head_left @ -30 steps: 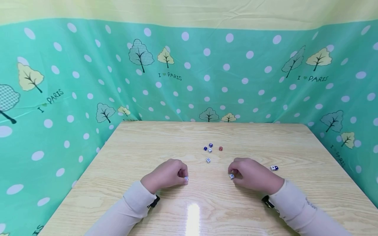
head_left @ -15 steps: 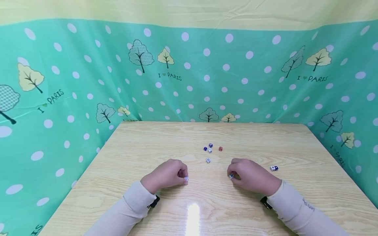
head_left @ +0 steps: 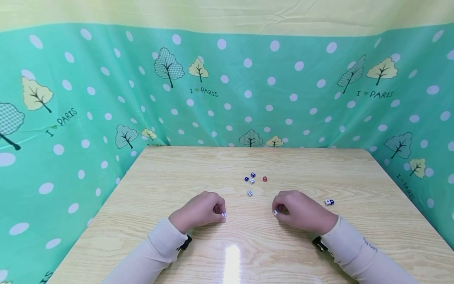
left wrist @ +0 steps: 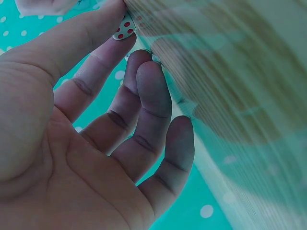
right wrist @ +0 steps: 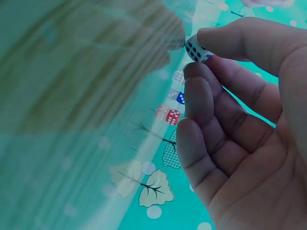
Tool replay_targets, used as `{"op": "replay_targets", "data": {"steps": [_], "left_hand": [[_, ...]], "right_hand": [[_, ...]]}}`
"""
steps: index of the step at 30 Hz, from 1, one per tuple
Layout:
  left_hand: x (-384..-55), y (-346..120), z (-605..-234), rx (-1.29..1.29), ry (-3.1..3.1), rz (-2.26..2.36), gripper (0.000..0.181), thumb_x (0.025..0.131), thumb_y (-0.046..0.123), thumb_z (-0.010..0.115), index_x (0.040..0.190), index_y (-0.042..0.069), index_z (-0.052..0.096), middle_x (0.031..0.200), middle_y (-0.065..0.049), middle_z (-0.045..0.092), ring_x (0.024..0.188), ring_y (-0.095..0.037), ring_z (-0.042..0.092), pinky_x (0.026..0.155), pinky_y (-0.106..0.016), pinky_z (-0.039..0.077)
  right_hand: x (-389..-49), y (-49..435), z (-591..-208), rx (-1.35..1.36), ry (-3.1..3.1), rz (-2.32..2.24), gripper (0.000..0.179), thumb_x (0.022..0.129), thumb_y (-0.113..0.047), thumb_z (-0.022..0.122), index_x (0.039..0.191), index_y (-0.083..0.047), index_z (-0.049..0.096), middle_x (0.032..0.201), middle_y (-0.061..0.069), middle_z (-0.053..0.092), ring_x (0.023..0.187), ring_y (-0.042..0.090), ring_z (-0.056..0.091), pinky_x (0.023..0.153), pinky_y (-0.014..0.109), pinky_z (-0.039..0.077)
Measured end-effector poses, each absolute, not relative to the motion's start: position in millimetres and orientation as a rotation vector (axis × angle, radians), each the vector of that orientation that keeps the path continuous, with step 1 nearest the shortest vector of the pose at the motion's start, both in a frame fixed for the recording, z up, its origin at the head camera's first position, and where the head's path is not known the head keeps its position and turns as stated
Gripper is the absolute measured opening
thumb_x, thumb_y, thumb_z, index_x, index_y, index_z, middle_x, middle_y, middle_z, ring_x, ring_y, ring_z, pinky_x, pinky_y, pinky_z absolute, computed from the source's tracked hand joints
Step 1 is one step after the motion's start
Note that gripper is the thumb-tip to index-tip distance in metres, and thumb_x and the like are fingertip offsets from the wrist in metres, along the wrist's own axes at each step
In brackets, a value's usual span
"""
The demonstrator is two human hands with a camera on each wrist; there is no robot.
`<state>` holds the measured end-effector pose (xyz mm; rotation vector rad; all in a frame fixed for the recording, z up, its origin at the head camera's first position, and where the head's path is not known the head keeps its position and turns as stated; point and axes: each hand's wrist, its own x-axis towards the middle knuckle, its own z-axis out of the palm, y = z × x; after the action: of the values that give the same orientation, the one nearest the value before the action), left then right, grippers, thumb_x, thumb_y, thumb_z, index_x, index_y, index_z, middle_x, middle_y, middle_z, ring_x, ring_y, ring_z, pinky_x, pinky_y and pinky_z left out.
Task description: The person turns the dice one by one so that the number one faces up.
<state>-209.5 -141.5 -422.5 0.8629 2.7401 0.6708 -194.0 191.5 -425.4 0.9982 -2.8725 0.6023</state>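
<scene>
Between the thumb and index finger of the left hand (head_left: 202, 210), a white die (head_left: 224, 215) was pinched. The right hand (head_left: 302, 210) gripped a second white die (head_left: 275, 212) likewise; this fingertip hold presumably suited so small a cube and left part of each face exposed. Both dice were held low at the bench (head_left: 170, 169); contact could not be confirmed. Beyond and between the hands lay a loose white die (head_left: 250, 193). Farther out, two blue dice (head_left: 253, 174) stood close around another white die (head_left: 252, 181), with a red die (head_left: 265, 179) to their right. A white-and-blue pair (head_left: 329, 202) sat outside the right hand, apparently clear of its working space.
</scene>
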Motion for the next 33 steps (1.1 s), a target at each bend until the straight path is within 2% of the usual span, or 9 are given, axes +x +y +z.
{"op": "replay_targets", "data": {"steps": [7, 33], "left_hand": [[-209.5, -141.7, -422.8, 0.861, 2.751, 0.649, 0.022, 0.085, 0.022, 0.086, 0.074, 0.027, 0.068, 0.073, 0.014, 0.06, 0.069, -0.004, 0.054, 0.064, -0.024, 0.047], [-211.8, -141.6, -424.1, 0.85, 2.75, 0.648, 0.021, 0.085, 0.024, 0.087, 0.075, 0.027, 0.069, 0.073, 0.015, 0.06, 0.068, -0.003, 0.053, 0.064, -0.023, 0.047]], "right_hand": [[-197.1, 193.6, -426.3, 0.954, -2.929, 0.634, 0.013, 0.087, -0.012, 0.078, 0.087, -0.024, 0.071, 0.081, -0.019, 0.063, 0.072, -0.001, 0.057, 0.068, 0.021, 0.053], [-198.5, 197.7, -424.0, 0.919, -2.989, 0.642, 0.015, 0.087, -0.016, 0.082, 0.087, -0.026, 0.071, 0.082, -0.019, 0.062, 0.075, 0.004, 0.058, 0.069, 0.022, 0.051]]}}
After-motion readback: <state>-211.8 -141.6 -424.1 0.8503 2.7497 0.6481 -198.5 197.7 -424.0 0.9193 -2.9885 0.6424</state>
